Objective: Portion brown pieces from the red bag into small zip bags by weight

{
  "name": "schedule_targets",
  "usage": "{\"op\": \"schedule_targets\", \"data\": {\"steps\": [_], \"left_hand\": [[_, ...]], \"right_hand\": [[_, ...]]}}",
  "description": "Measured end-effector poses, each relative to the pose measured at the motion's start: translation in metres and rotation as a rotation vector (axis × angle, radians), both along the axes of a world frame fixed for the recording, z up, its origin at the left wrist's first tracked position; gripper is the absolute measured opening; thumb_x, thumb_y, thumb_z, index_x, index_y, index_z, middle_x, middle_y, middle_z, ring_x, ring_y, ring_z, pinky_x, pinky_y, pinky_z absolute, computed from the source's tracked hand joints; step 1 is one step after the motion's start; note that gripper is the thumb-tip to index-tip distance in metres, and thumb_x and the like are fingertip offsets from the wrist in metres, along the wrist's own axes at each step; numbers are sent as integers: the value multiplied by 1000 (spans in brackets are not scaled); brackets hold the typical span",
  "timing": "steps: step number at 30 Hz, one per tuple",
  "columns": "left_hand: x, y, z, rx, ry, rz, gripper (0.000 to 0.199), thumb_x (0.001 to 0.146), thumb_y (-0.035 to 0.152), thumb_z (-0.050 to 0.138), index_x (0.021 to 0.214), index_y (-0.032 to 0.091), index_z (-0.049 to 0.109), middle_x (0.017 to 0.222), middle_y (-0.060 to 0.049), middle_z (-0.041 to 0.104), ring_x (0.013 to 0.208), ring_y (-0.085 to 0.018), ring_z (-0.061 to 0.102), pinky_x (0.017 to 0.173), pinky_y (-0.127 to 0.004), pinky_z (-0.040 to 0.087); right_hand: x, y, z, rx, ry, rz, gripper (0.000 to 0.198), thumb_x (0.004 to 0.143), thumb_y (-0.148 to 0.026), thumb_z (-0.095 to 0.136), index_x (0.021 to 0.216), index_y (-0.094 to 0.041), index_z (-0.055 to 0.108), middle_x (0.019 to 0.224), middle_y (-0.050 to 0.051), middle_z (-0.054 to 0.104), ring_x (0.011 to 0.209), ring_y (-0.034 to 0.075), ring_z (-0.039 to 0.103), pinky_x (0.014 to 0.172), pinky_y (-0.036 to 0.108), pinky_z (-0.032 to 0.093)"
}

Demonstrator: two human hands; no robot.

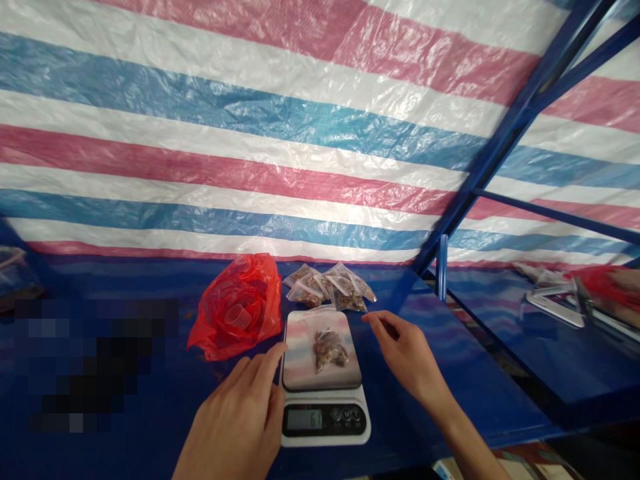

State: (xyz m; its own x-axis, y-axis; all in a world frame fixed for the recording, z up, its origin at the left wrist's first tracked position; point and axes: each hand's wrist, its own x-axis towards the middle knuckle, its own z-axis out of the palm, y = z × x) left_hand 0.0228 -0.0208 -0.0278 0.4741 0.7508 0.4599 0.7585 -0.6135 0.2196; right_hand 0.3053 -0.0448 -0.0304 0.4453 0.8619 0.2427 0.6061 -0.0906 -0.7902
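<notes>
A small clear zip bag [330, 347] holding brown dried pieces lies on the metal plate of a white kitchen scale [363, 417]. The scale's lit display shows digits that look like 61. My left hand [237, 407] rests along the scale's left edge, fingers stretched out and holding nothing. Just right of the plate hovers my right hand [405, 350], its fingertips drawn together with nothing visible in them. Behind the scale several filled zip bags [345, 287] lie in a loose pile. To the left sits an open red plastic bag [240, 307] with a clear plastic cup [237, 316] in it.
The blue tabletop [395, 427] runs up to a striped plastic sheet [225, 147]. A blue metal frame [480, 167] rises on the right. Beyond it, a second table holds a white scale [555, 308] and red plastic, near another person's hand [625, 287].
</notes>
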Motion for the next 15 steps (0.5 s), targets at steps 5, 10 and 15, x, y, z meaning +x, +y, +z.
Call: {"op": "schedule_targets", "data": {"steps": [5, 10, 15], "left_hand": [[8, -7, -11, -214, 131, 96, 55, 95, 14, 34, 143, 16, 61, 91, -8, 81, 79, -24, 78, 70, -35, 60], [12, -7, -14, -283, 77, 33, 58, 95, 12, 33, 149, 18, 56, 103, -9, 80, 89, -24, 78, 79, -35, 61], [13, -6, -8, -400, -29, 37, 55, 96, 15, 35, 145, 25, 59, 103, -6, 79, 88, -21, 78, 78, -32, 61]], "right_hand": [[-18, 4, 4, 43, -57, 44, 46, 98, -59, 53, 99, -21, 79, 94, 8, 79, 81, 25, 69, 74, 34, 50], [-53, 9, 8, 62, -254, 62, 42, 95, -48, 62, 127, -22, 69, 104, 8, 75, 100, 30, 70, 92, 43, 50], [-66, 17, 1, 68, -355, 67, 46, 89, -31, 69, 134, -21, 64, 107, 9, 75, 108, 32, 68, 98, 48, 48]]}}
